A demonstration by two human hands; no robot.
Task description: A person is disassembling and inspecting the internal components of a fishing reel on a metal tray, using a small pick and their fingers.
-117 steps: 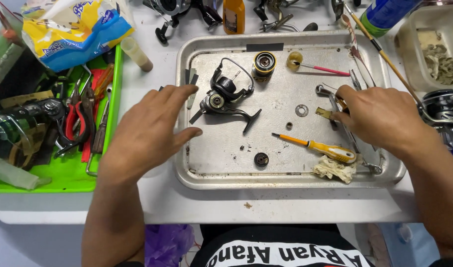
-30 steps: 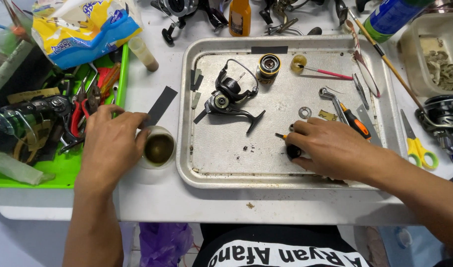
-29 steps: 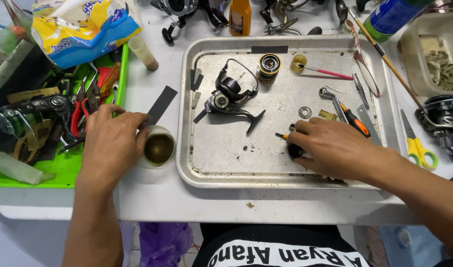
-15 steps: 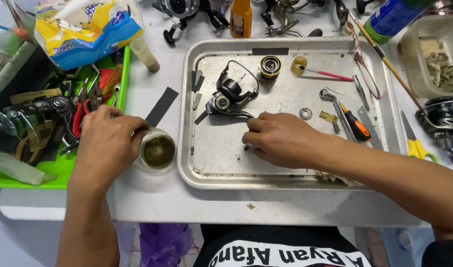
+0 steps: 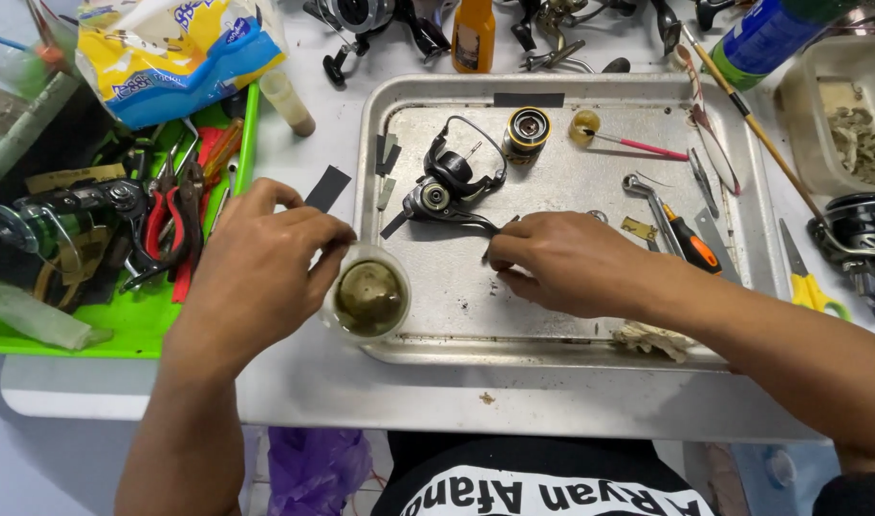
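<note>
My left hand (image 5: 260,272) grips a small clear cup of dark greenish liquid (image 5: 367,298) that sits on the front left rim of the metal tray (image 5: 552,349). My right hand (image 5: 571,263) lies inside the tray, fingers pinched together near the foot of the black spinning reel body (image 5: 447,186); whether a small part sits between the fingertips I cannot tell. A gold and black spool (image 5: 526,127) stands behind the reel.
A green tray (image 5: 141,330) at left holds pliers (image 5: 170,225) and tools. An orange-handled screwdriver (image 5: 691,248), a wrench (image 5: 648,196) and a rag (image 5: 652,336) lie in the metal tray. Yellow scissors (image 5: 810,282), a blue can (image 5: 762,38) and another reel (image 5: 863,234) are right.
My right hand has slid left across the tray toward the reel. My left hand has brought the cup right, up to the tray's rim.
</note>
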